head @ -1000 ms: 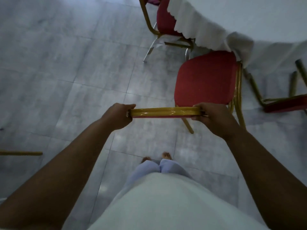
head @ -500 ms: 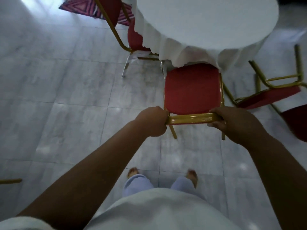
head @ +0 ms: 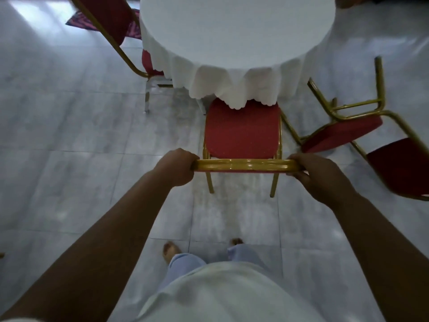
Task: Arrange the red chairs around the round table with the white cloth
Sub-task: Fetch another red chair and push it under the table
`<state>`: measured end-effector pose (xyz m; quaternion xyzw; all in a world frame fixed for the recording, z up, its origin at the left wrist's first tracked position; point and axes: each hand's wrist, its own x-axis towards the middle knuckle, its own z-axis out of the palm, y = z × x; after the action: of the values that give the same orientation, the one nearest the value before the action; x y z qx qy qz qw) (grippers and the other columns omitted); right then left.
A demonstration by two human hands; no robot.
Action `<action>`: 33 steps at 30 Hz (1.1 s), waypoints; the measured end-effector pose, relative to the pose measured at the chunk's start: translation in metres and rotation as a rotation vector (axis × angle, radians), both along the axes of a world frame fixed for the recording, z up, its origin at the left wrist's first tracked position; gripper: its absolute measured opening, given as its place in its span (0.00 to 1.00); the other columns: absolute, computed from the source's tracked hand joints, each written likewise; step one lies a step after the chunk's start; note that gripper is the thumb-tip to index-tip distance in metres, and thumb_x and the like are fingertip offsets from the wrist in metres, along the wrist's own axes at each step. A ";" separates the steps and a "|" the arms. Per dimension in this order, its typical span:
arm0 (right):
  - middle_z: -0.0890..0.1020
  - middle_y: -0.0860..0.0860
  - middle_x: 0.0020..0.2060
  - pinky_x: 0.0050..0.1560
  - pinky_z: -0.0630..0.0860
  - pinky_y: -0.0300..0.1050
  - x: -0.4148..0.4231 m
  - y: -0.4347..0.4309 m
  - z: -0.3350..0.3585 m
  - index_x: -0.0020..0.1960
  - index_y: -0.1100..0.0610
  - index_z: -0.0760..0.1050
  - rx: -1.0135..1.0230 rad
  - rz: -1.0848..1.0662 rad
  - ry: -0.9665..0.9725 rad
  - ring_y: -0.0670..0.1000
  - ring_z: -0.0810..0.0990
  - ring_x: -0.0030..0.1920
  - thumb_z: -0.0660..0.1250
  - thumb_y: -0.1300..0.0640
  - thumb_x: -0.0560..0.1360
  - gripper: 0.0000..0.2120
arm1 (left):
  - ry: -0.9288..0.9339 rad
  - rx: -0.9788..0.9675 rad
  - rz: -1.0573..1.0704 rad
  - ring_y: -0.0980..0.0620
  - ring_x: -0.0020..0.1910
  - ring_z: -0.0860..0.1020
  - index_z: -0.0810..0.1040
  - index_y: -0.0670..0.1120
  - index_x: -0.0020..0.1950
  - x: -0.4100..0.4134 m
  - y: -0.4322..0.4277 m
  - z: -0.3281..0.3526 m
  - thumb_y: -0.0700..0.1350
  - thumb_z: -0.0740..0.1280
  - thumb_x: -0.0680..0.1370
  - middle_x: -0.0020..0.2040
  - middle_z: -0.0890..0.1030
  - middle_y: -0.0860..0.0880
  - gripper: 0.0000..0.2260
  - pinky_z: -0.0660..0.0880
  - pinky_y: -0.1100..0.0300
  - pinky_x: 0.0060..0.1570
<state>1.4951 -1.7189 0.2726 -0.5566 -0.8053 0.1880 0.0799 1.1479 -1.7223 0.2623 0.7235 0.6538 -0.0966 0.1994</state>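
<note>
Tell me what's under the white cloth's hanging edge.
The front of a red padded seat on the gold-framed chair tucks beneath the white scalloped tablecloth. The table's base is covered.

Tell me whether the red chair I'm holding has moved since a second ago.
Yes. The chair has gone forward toward the round table: its seat front now sits under the white cloth's hem, where earlier only one corner did.

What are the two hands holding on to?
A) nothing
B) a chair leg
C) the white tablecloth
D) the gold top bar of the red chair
D: the left hand and right hand each grip an end of the gold top bar of the red chair.
</note>
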 end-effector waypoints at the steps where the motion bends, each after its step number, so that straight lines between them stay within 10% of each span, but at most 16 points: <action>1: 0.82 0.53 0.46 0.46 0.76 0.51 0.007 0.003 -0.004 0.59 0.54 0.77 0.013 0.008 0.005 0.54 0.80 0.46 0.70 0.54 0.74 0.14 | 0.016 0.002 0.008 0.50 0.40 0.78 0.80 0.51 0.57 0.007 0.002 0.000 0.39 0.61 0.74 0.42 0.80 0.50 0.15 0.76 0.58 0.39; 17: 0.82 0.50 0.44 0.45 0.78 0.51 0.025 0.029 -0.029 0.54 0.53 0.77 -0.003 -0.018 0.028 0.52 0.80 0.44 0.71 0.53 0.73 0.11 | -0.112 0.038 0.208 0.44 0.55 0.79 0.71 0.46 0.69 0.036 0.003 -0.011 0.36 0.61 0.77 0.59 0.80 0.44 0.21 0.77 0.52 0.53; 22: 0.77 0.52 0.63 0.58 0.74 0.50 0.020 0.037 -0.018 0.70 0.53 0.69 -0.153 -0.034 0.051 0.52 0.77 0.60 0.66 0.38 0.73 0.31 | -0.409 -0.101 0.238 0.44 0.76 0.57 0.53 0.50 0.79 0.042 0.000 0.013 0.48 0.67 0.78 0.77 0.61 0.46 0.34 0.56 0.47 0.72; 25: 0.66 0.56 0.74 0.70 0.61 0.55 0.003 0.044 -0.022 0.75 0.56 0.60 -0.160 -0.118 0.094 0.55 0.59 0.76 0.53 0.37 0.78 0.33 | -0.529 -0.039 0.392 0.48 0.79 0.46 0.50 0.51 0.79 0.043 0.008 0.007 0.60 0.59 0.79 0.80 0.52 0.48 0.33 0.47 0.45 0.76; 33: 0.69 0.58 0.71 0.74 0.57 0.60 -0.016 0.057 -0.048 0.69 0.61 0.66 -0.048 -0.276 0.128 0.58 0.52 0.77 0.44 0.42 0.80 0.29 | -0.336 0.245 0.420 0.48 0.79 0.49 0.56 0.46 0.78 0.053 0.032 -0.041 0.57 0.49 0.80 0.79 0.56 0.46 0.28 0.44 0.50 0.76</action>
<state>1.4789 -1.6615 0.2242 -0.6506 -0.7097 0.2294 0.1427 1.2009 -1.6906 0.2216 0.5969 0.7538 0.1478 0.2318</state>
